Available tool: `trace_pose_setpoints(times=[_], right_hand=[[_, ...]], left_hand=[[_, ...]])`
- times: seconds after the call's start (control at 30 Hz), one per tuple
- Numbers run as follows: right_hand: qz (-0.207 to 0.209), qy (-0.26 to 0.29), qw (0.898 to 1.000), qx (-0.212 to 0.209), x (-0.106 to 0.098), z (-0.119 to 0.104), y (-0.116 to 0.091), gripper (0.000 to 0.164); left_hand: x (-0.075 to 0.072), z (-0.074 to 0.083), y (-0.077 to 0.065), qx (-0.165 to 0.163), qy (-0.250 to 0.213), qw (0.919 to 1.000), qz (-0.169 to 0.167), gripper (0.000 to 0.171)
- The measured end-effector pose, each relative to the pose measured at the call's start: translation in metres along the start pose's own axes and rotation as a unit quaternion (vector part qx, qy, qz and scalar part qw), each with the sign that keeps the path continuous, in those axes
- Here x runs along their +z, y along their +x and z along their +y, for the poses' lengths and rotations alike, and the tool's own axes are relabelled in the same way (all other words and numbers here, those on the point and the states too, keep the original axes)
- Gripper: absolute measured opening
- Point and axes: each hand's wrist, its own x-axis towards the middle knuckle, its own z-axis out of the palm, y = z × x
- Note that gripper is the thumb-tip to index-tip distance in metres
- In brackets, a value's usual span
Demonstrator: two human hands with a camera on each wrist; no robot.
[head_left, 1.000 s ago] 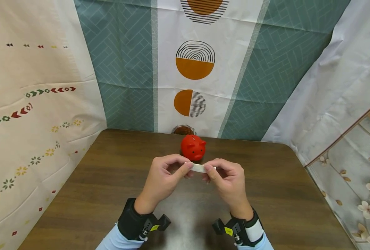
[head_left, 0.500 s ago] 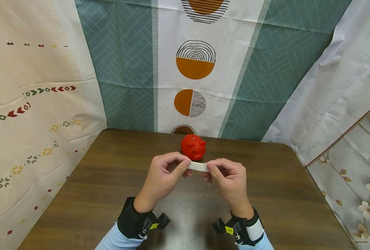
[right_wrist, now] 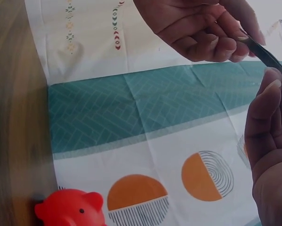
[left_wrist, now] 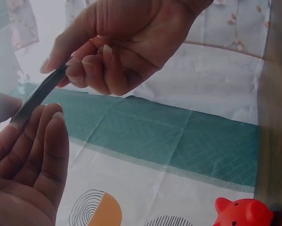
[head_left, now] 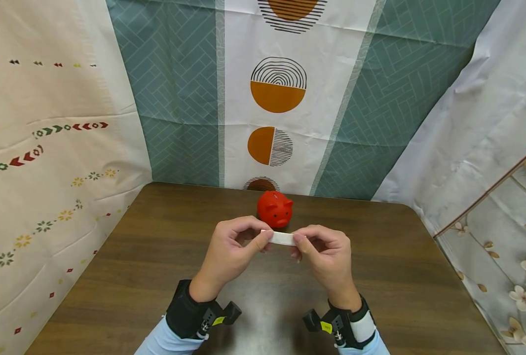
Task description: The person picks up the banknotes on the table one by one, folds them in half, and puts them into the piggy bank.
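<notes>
A small white folded strip, apparently paper (head_left: 282,238), is stretched level between both hands above the table. My left hand (head_left: 232,251) pinches its left end between thumb and fingers. At the other end, my right hand (head_left: 325,254) has the same thumb-and-finger pinch. In the left wrist view the strip (left_wrist: 39,96) looks dark and seems layered along its edge. The right wrist view also has the strip (right_wrist: 268,57) in shadow, partly cut off by the frame. A red piggy bank (head_left: 275,209) with a slot on its back stands just beyond the hands.
The brown wooden table (head_left: 134,276) has rounded far corners. Behind it hangs a green and white patterned cloth (head_left: 178,98). A cream cloth (head_left: 58,207) lines the left side, and a white floral one (head_left: 503,236) the right.
The strip has turned slightly, so its flat face shows broader than a second ago. The left hand has risen a little and both grips have shifted slightly. The piggy bank has stayed put.
</notes>
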Motion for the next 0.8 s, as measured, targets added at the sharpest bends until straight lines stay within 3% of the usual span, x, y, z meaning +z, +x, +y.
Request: trace_pose_setpoints(times=[0.3, 0.8], right_hand=[[-0.006, -0.007, 1.0, 0.0, 0.0033, 0.0018, 0.0009, 0.013], [-0.017, -0.008, 1.0, -0.002, 0.009, 0.0026, 0.0059, 0.013]], left_hand=[[-0.0007, -0.0025, 0.0009, 0.022, 0.008, 0.9997, -0.01, 0.006], [-0.0029, -0.0033, 0.0057, 0.032, 0.007, 0.9992, -0.025, 0.008]])
